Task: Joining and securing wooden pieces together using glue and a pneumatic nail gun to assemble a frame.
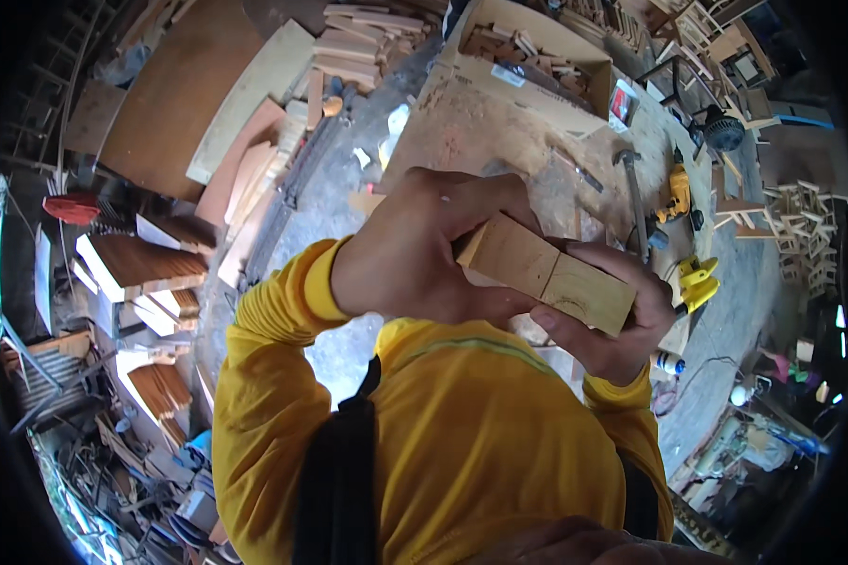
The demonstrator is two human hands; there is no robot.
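Observation:
My left hand is closed around a light wooden block, fingers over its far side and thumb beneath. In my right hand is a second wooden block, pinched between thumb and fingers. The two blocks meet at a thin dark seam, their faces nearly level. Both are raised in front of my chest, above the worktable. Part of each block is hidden by my fingers.
Beyond my hands stands a cardboard box of wood offcuts. A hammer, a yellow power drill and a slim hand tool lie to the right, near a yellow-handled tool. Stacked boards fill the left.

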